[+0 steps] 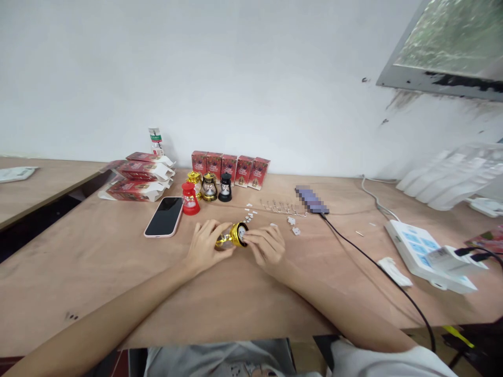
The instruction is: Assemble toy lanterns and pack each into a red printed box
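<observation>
My left hand [206,247] is closed around a small gold lantern [225,241], which lies tipped on its side above the table. Its black-rimmed base faces right, and a pale round part [242,232] shows inside it. The fingertips of my right hand [269,246] are pinched together at that base; whatever they may hold is too small to make out. Just beyond my hands lie several small silver discs [248,219] and white bits. A red lantern [190,199], a black lantern [225,187] and gold-topped lanterns [209,187] stand upright behind my left hand.
A phone [164,217] lies left of the lanterns. Red boxes [229,168] stand by the wall, with flattened boxes [137,180] stacked left. Bent wires [281,207] lie beyond my right hand. A second phone [310,199] trails a black cable [367,255] past a power strip [416,246].
</observation>
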Demonstrator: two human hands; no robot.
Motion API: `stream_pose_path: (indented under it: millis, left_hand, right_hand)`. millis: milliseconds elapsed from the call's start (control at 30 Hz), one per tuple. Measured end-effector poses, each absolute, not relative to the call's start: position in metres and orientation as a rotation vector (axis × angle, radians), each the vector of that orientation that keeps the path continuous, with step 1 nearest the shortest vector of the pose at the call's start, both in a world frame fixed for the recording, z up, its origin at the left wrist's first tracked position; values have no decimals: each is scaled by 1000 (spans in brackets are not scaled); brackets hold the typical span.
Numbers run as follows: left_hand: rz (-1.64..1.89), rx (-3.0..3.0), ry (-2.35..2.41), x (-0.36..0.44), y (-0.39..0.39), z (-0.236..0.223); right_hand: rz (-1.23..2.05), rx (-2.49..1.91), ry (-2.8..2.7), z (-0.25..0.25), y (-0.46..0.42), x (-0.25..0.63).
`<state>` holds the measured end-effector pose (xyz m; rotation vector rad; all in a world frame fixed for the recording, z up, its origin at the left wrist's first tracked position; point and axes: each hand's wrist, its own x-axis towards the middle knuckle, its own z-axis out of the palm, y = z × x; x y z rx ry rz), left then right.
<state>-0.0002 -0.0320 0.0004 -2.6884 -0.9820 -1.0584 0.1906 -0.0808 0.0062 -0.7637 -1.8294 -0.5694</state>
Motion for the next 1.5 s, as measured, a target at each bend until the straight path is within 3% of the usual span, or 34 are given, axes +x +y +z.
stream_pose_path:
  millis: [467, 933, 1500]
  left_hand:
    - [-1171, -2640, -896, -2, -32, -4]
    - [-959, -2605, -956, -2, -29, -3]
    - [-967, -2577, -967, -2, -27, -9]
  right_hand:
    - [-272, -758, -1907, -3, -84, 193]
    - [-49, -910, -1842, -12, -70, 191]
    - [11, -893, -1794, -19, -64, 194]
